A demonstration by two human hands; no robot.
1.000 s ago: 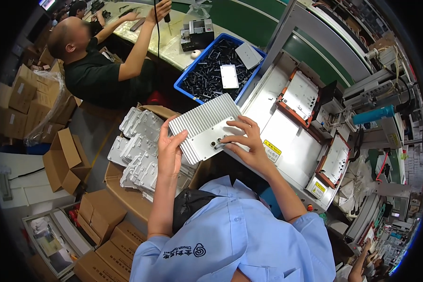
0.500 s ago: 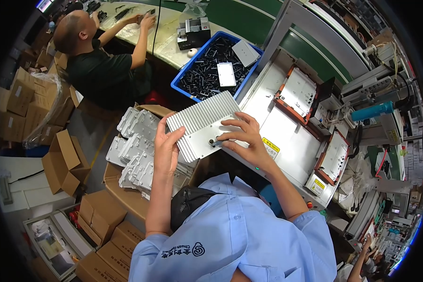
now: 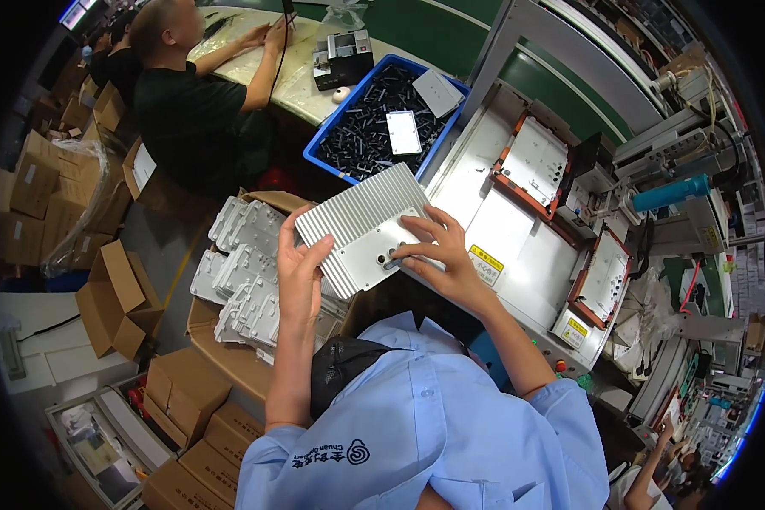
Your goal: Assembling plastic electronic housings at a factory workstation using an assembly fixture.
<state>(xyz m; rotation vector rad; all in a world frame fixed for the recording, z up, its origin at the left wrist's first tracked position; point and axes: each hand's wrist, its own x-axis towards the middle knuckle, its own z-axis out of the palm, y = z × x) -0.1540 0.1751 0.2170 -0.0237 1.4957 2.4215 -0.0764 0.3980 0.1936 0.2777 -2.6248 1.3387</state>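
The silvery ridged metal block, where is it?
In the head view, the block is central, in the left hand, the right hand touching it, below the blue plastic bin.

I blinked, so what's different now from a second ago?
The co-worker leaned toward the picture's right, and their hands, one raised earlier, came lower and closer together. The person's left hand still holds the finned metal part, with the right hand still fingering its round fittings. The blue bin stayed put.

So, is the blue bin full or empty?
Not empty: small black parts spread across the blue bin, two pale plates lying on top. Depth: cannot tell.
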